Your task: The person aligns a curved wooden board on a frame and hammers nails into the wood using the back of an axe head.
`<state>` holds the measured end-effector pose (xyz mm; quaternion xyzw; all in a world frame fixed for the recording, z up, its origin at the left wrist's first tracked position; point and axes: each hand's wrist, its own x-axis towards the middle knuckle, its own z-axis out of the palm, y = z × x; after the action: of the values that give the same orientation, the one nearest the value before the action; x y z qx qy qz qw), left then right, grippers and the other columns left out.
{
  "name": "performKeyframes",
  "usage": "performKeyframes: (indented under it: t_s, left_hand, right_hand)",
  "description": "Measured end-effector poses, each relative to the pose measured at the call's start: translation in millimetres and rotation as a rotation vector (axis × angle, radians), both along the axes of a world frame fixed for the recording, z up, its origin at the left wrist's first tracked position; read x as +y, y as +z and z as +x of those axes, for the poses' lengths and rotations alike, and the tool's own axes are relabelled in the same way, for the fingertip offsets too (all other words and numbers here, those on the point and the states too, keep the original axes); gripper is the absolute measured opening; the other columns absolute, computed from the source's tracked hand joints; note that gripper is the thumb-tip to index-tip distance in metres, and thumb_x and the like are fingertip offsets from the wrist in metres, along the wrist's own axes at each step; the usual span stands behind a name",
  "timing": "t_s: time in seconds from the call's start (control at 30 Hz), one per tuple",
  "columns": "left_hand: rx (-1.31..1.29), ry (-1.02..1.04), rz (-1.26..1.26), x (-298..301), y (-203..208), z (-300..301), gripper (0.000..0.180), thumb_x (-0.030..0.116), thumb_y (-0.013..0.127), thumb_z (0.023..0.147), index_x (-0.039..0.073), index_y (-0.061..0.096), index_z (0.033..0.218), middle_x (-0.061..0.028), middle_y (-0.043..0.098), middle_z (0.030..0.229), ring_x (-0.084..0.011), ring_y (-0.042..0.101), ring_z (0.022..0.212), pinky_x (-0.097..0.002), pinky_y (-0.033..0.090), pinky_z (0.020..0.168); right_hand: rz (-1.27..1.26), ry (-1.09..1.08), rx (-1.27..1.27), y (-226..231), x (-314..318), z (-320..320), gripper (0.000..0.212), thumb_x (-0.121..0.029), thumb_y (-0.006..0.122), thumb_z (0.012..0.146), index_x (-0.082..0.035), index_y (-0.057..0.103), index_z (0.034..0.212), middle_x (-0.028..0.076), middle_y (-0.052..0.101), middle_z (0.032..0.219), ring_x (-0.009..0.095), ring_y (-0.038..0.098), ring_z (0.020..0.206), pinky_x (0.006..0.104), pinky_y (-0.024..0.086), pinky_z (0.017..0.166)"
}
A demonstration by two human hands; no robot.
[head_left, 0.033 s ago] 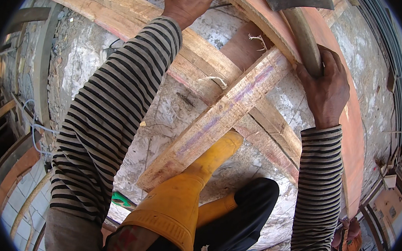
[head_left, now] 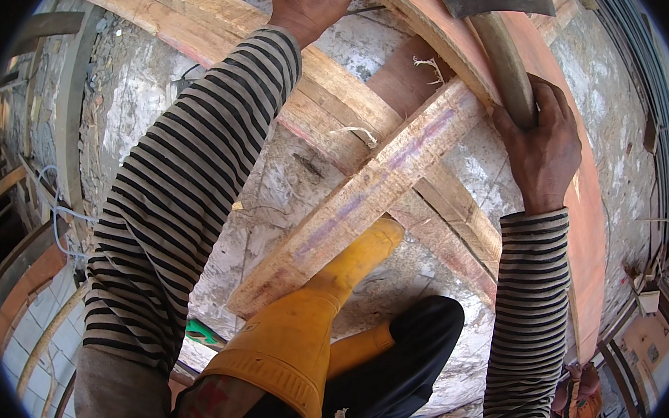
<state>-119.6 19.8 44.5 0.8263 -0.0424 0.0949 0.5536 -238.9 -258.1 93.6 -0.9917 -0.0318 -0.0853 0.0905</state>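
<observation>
My right hand [head_left: 542, 143] is wrapped round the wooden handle of a hatchet [head_left: 505, 57], whose dark metal head points to the upper edge. The hatchet lies over a long, curved reddish board [head_left: 565, 176] that sweeps from the top down the right side. At the top, my left hand [head_left: 311, 1] is closed beside the far end of this board; its fingertips and anything in them are hidden. A thick wooden beam [head_left: 351, 195] with a purple streak slants from the board toward my yellow boot [head_left: 294, 324], which is against its near end.
Long timber pieces [head_left: 183, 32] cross under the beam from upper left to lower right. A bundle of dark rods [head_left: 646, 68] runs along the far right. A pale blue hose [head_left: 56, 207] curls at the left. Another person [head_left: 580, 405] is at lower right.
</observation>
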Motion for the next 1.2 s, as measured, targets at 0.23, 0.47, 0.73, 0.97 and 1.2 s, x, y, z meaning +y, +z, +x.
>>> performKeyframes:
  t_s: [0.23, 0.47, 0.73, 0.97, 1.2]
  left_hand:
    - [-0.05, 0.022, 0.186, -2.3, -1.1, -5.1, 0.03, 0.027, 0.058, 0.103, 0.001, 0.07, 0.113, -0.0158, 0.073, 0.094, -0.0241, 0.07, 0.086, -0.0349, 0.055, 0.079]
    - [-0.119, 0.063, 0.196, -8.0, -7.3, -5.7, 0.027, 0.026, 0.059, 0.102, 0.002, 0.07, 0.109, -0.0177, 0.073, 0.092, -0.0286, 0.071, 0.084, -0.0375, 0.055, 0.077]
    - [-0.14, 0.082, 0.198, -6.9, -10.3, -6.4, 0.026, 0.024, 0.058, 0.102, 0.002, 0.069, 0.109, -0.0176, 0.073, 0.092, -0.03, 0.071, 0.083, -0.0386, 0.055, 0.077]
    - [-0.206, 0.053, 0.21, -4.6, -11.8, -5.9, 0.024, 0.022, 0.057, 0.102, 0.002, 0.069, 0.11, -0.018, 0.074, 0.098, -0.0301, 0.072, 0.088, -0.0385, 0.056, 0.08]
    - [-0.139, 0.051, 0.123, -8.1, -5.2, -8.4, 0.023, 0.019, 0.058, 0.102, 0.001, 0.07, 0.11, -0.0188, 0.074, 0.098, -0.0301, 0.072, 0.088, -0.0386, 0.056, 0.08]
  right_hand:
    - [-0.002, -0.003, 0.003, 2.4, 1.6, -0.4, 0.049, -0.027, 0.084, 0.075, -0.009, 0.069, 0.119, 0.006, 0.069, 0.12, 0.03, 0.067, 0.106, 0.0423, 0.056, 0.087]
    - [-0.004, 0.054, 0.002, 1.8, -1.7, 0.1, 0.047, -0.026, 0.079, 0.08, -0.007, 0.066, 0.122, 0.009, 0.066, 0.126, 0.033, 0.065, 0.11, 0.0439, 0.055, 0.089]
    - [0.421, -0.052, 0.205, 26.2, 5.1, -4.2, 0.04, -0.026, 0.072, 0.093, -0.003, 0.062, 0.124, 0.019, 0.072, 0.101, 0.035, 0.07, 0.09, 0.0448, 0.054, 0.081]
    - [0.625, 0.142, 0.094, 34.8, 51.9, 10.4, 0.044, -0.027, 0.063, 0.102, -0.007, 0.053, 0.14, 0.022, 0.072, 0.096, 0.036, 0.073, 0.088, 0.0447, 0.055, 0.078]
    - [0.749, 0.333, -0.123, 39.0, 79.9, 31.9, 0.054, -0.006, 0.056, 0.102, 0.001, 0.042, 0.153, 0.029, 0.061, 0.138, 0.038, 0.064, 0.122, 0.0421, 0.051, 0.103]
